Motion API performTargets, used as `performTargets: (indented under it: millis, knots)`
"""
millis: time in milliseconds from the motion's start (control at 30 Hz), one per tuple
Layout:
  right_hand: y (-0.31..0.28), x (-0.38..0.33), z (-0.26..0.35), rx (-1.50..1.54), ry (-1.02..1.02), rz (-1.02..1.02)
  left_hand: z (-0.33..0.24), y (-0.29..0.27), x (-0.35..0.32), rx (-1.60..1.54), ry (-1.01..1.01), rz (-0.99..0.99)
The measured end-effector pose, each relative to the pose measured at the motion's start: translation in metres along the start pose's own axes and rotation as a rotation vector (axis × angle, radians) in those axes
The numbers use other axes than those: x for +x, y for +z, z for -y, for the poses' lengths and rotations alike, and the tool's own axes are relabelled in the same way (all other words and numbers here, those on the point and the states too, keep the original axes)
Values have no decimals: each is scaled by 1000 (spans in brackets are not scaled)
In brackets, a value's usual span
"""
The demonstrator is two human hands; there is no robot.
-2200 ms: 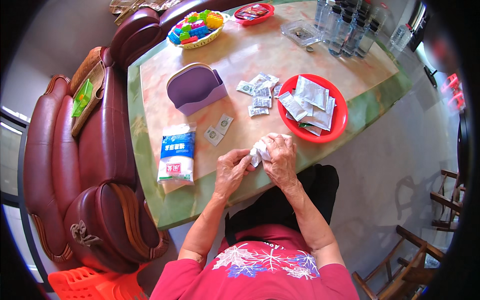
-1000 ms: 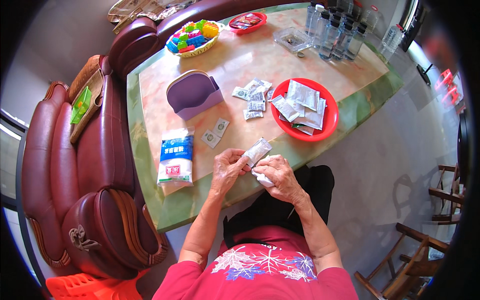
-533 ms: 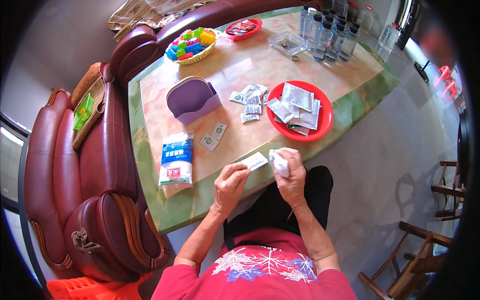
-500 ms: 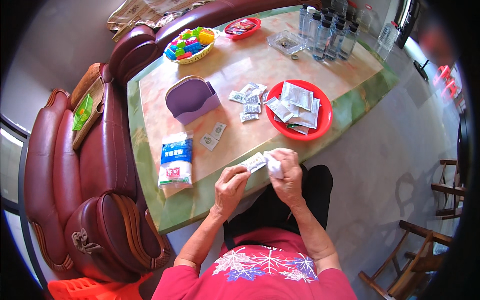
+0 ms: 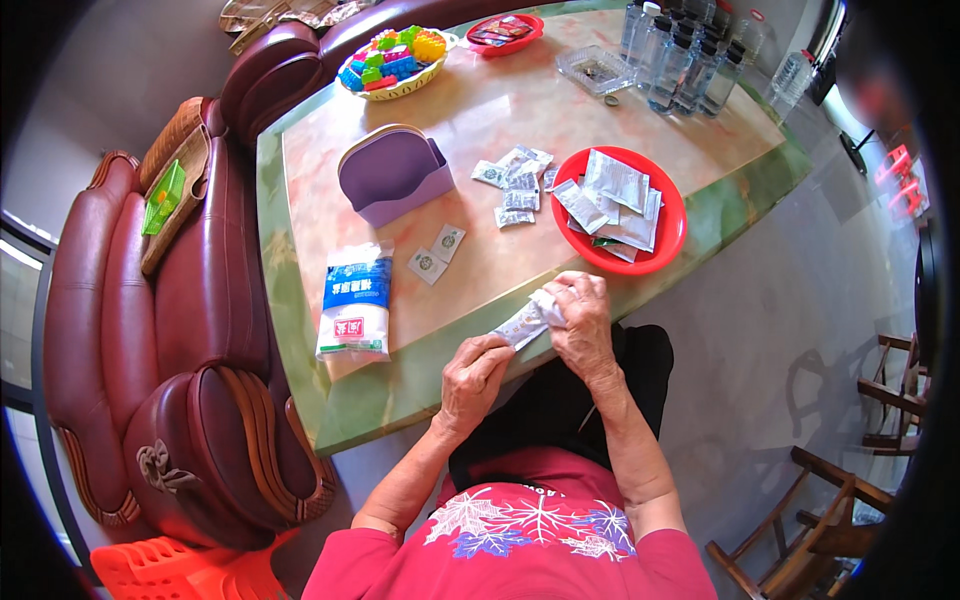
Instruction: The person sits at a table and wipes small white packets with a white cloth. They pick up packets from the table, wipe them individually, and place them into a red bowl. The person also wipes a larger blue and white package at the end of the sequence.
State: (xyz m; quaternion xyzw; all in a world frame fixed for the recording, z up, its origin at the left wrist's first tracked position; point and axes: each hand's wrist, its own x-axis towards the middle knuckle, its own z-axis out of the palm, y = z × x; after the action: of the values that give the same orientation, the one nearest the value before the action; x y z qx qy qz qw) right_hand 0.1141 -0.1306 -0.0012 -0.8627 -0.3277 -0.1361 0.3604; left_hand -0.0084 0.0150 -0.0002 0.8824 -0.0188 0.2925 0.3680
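Note:
Over the near edge of the table, my left hand (image 5: 474, 382) pinches one end of a small white sachet (image 5: 520, 327) printed with dark marks. My right hand (image 5: 583, 325) is closed on a crumpled white tissue (image 5: 546, 303), which touches the sachet's other end. Ahead of my right hand stands a red plastic bowl (image 5: 676, 235) with several silvery sachets (image 5: 617, 185) in it. Smaller white sachets (image 5: 520, 182) lie in a loose pile left of the bowl. Two flat square packets (image 5: 438, 255) rest nearer to me, beside a blue-and-white plastic bag (image 5: 356, 303) of white contents.
A purple holder (image 5: 395, 180) stands mid-table. Farther back are a basket of colourful toy bricks (image 5: 397, 65), a small red dish (image 5: 504, 34), a clear plastic tray (image 5: 596, 73) and several dark-capped bottles (image 5: 685, 65). A maroon sofa (image 5: 200, 290) borders the left; wooden stools (image 5: 810, 520) stand right.
My right hand with the tissue has shifted slightly along the sachet, and more of the sachet's end is covered. The whole view has turned a little, moving the table items right.

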Motion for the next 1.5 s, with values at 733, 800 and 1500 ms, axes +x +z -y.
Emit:
performTargets:
  millis: [733, 800, 1500]
  knots:
    - [-8, -4, 18, -172, -85, 87, -6, 10, 7, 149, -178, -171]
    - [-5, -14, 31, -293, -73, 43, -10, 10, 6, 198, -134, -195]
    - [5, -1, 12, 263, -177, 209, -17, 24, -14, 247, 0, -6]
